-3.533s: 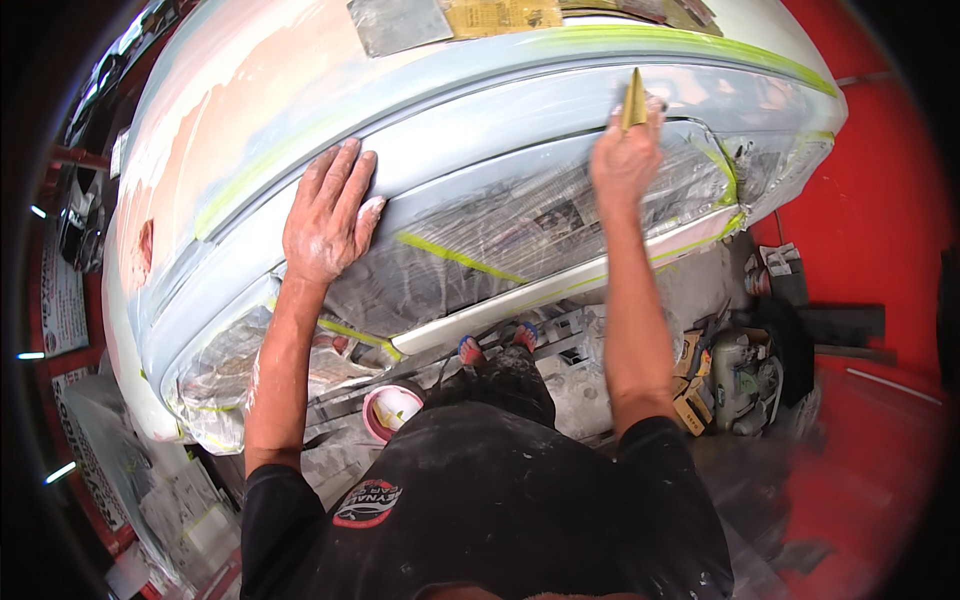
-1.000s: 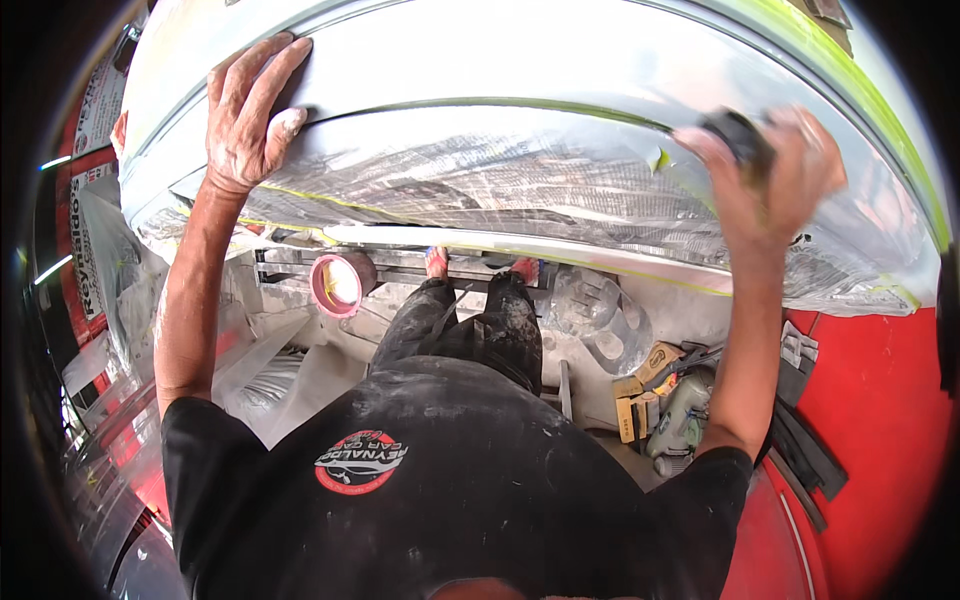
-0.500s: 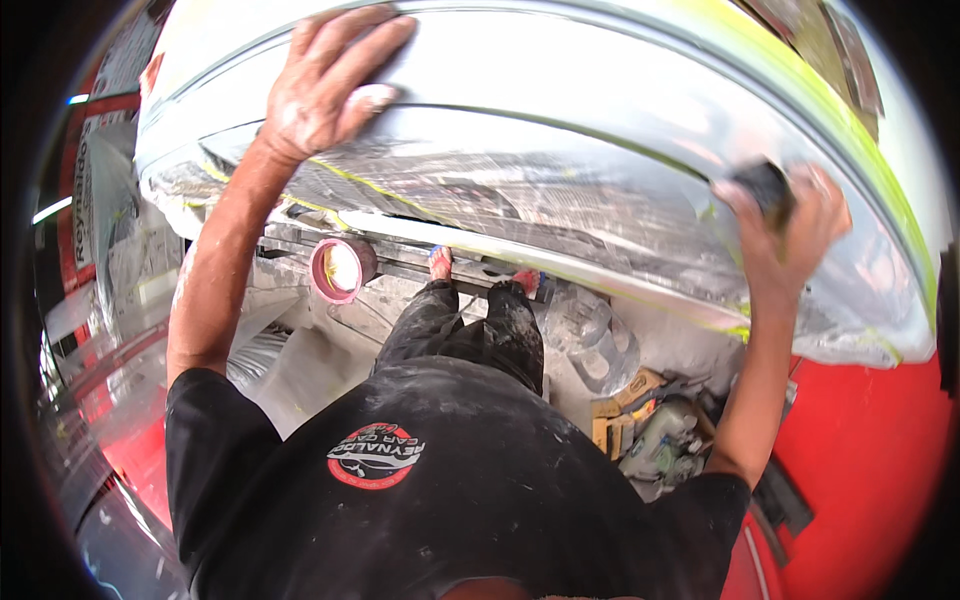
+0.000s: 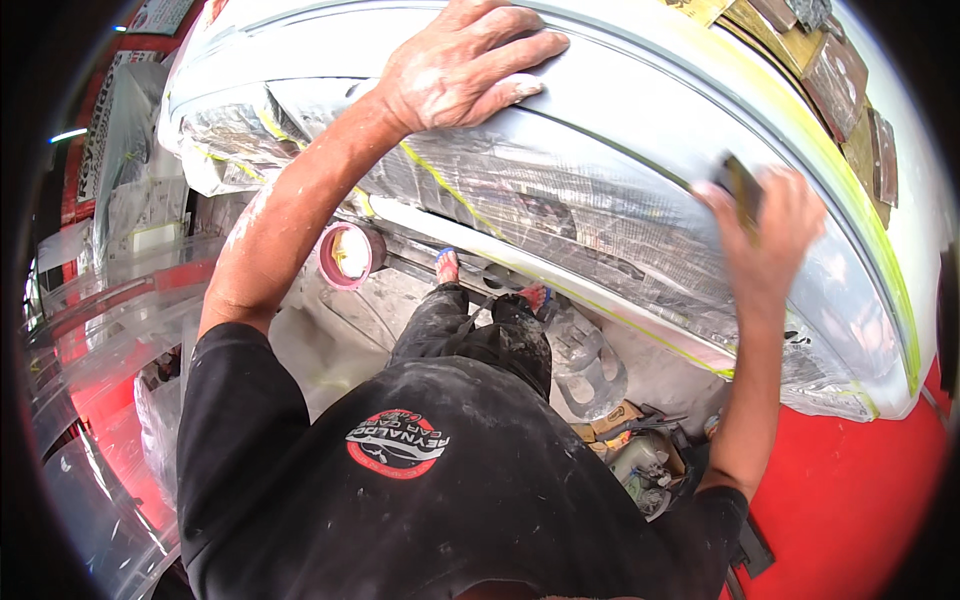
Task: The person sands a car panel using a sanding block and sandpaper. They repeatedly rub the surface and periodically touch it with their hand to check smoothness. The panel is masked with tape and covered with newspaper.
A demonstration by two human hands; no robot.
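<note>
A pale grey and white car body panel [image 4: 640, 95] curves across the top of the view, with a dark groove along it. My left hand [image 4: 455, 72] lies on the panel, its fingers stretched out and apart, dusted white. Further right, my right hand [image 4: 778, 222] grips a dark sanding block [image 4: 741, 192] between thumb and fingers, held against the panel near the groove's right end. Motion blurs this hand and the block, whose working face is hidden. Clear plastic sheeting [image 4: 590, 220] with yellow-green tape covers the lower part of the car.
A pink bucket [image 4: 348, 256] stands on the dusty floor near my feet. Cardboard and bottles [image 4: 640, 465] lie beside a red floor area [image 4: 830, 490] at right. Transparent curved sheets [image 4: 110, 340] stand at left. Brown, worn pieces [image 4: 835, 85] rest at the upper right.
My left hand has slid right along the panel. My right hand has shifted slightly left with the block, which now shows more edge-on. The view has turned a little.
</note>
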